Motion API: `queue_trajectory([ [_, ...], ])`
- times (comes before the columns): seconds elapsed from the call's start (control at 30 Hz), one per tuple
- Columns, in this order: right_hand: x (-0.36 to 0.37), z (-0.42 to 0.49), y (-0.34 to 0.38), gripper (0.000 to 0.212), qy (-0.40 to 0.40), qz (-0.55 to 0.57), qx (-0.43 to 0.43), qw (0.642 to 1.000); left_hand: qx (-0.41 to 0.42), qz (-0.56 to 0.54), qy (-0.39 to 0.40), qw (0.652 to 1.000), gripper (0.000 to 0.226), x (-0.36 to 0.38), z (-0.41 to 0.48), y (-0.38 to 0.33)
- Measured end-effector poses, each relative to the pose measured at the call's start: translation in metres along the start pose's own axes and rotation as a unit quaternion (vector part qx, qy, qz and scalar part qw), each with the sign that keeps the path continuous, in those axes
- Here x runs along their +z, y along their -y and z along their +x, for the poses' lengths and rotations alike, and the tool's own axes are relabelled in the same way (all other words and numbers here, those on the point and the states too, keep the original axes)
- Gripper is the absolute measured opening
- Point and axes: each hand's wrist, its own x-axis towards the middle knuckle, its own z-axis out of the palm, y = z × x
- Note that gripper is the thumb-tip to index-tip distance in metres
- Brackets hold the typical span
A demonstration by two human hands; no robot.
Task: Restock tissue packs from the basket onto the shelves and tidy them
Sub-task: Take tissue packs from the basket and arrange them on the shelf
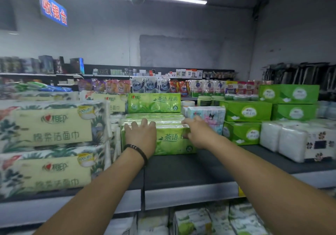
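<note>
Both hands, left hand (140, 136) and right hand (197, 132), lie flat and unclenched against the green plastic-wrapped tissue pack (171, 141) on the dark shelf (200, 169), apparently squaring it; next probably nudging it flush.

My head camera is looking forward and slightly down from just in front of the top shelf (200, 169), sitting close enough that my forearms are filling the lower frame; it is taking in further aisles and, perhaps blurred by motion, the back wall
</note>
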Motion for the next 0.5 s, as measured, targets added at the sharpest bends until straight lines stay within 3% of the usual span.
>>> queue_trajectory([
  [0.17, -0.006, -0.015, -0.008, 0.081, -0.014, 0.039, 0.003, 0.999, -0.007, -0.01, -0.023, 1.0, 0.063, -0.001, -0.009, -0.009],
  [0.23, -0.014, -0.027, -0.016, 0.08, -0.026, 0.065, 0.005, 0.998, 0.019, -0.043, -0.066, 0.997, 0.064, -0.011, -0.02, -0.024],
  [0.37, -0.03, -0.065, -0.042, 0.045, -0.095, 0.164, 0.002, 0.982, 0.146, -0.158, -0.142, 0.966, 0.032, -0.044, -0.062, -0.075],
  [0.5, -0.038, -0.136, -0.086, 0.015, -0.214, 0.24, 0.012, 0.947, 0.279, -0.222, -0.065, 0.932, 0.021, -0.059, -0.122, -0.135],
])
